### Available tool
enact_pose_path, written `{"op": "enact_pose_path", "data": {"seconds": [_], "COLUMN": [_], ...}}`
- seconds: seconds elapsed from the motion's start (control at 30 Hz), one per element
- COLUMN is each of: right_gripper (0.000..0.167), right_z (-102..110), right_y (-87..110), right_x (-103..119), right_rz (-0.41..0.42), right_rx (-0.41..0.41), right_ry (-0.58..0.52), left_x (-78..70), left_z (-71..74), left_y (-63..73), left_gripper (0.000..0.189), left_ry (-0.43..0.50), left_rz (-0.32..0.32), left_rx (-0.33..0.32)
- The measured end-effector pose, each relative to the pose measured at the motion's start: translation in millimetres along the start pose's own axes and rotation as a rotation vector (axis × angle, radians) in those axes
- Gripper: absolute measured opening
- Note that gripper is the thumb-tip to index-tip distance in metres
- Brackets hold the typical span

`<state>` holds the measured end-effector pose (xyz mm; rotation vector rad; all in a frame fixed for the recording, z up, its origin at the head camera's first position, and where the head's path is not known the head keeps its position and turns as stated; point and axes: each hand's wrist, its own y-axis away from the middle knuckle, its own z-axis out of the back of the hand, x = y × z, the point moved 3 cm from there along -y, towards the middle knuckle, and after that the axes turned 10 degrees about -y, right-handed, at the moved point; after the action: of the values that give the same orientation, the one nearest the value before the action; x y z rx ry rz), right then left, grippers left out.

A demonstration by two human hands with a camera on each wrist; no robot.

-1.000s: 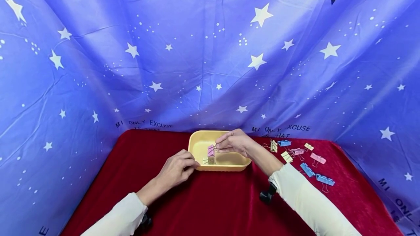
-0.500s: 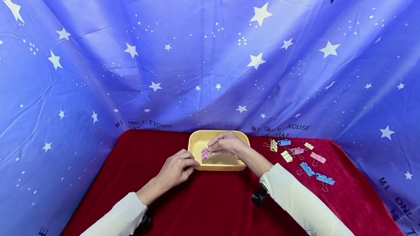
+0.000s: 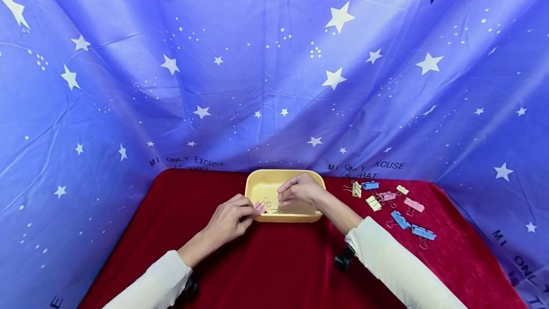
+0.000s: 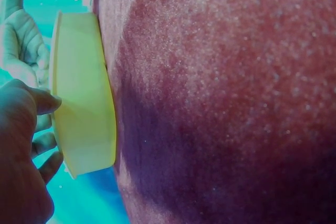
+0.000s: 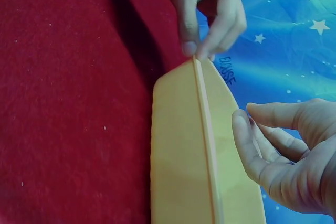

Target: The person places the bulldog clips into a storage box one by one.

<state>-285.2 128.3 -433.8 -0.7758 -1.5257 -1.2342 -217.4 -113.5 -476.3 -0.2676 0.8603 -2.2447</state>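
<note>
A yellow plastic tray (image 3: 291,218) stands near the back of the table. At its front left corner my left hand (image 3: 233,218) pinches the rim; the right wrist view shows that thumb and fingers (image 5: 189,48) on either side of it. Inside, by that corner, lies a pink binder clip (image 3: 259,207), partly hidden by the left fingers. Wire handles and a pale clip (image 3: 272,210) show beside it, too small to make out well. Over the tray hovers my right hand (image 3: 302,190), its loosely bent fingers (image 5: 249,150) holding nothing.
Right of the tray, several loose binder clips lie on the red cloth (image 3: 274,261): blue (image 3: 423,232), pink (image 3: 413,205) and yellow (image 3: 373,203). A blue star-printed curtain (image 3: 266,70) rises behind the table and along both sides.
My right hand carried the pink binder clip leftward and down inside the tray, let go of it, and drew back slightly right. The left hand has stayed at the rim.
</note>
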Motion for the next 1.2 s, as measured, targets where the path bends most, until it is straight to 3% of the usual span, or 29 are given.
{"op": "enact_pose_path", "data": {"seconds": [0.27, 0.87, 1.2], "right_gripper": [0.037, 0.047, 0.036], "right_z": [28, 103, 138], "right_y": [15.0, 50.2, 66.1], "right_x": [5, 0, -6], "right_rz": [0.001, 0.045, 0.050], "right_rx": [0.002, -0.044, -0.065], "right_ry": [0.010, -0.025, -0.035], "left_x": [0.4, -0.3, -0.5], "left_z": [2.8, 2.1, 3.3], "left_y": [-1.1, -1.3, -1.6], "left_gripper": [0.015, 0.019, 0.018], "left_ry": [0.031, 0.012, 0.023], "left_rz": [0.022, 0.017, 0.022], "left_rx": [0.060, 0.040, 0.060]}}
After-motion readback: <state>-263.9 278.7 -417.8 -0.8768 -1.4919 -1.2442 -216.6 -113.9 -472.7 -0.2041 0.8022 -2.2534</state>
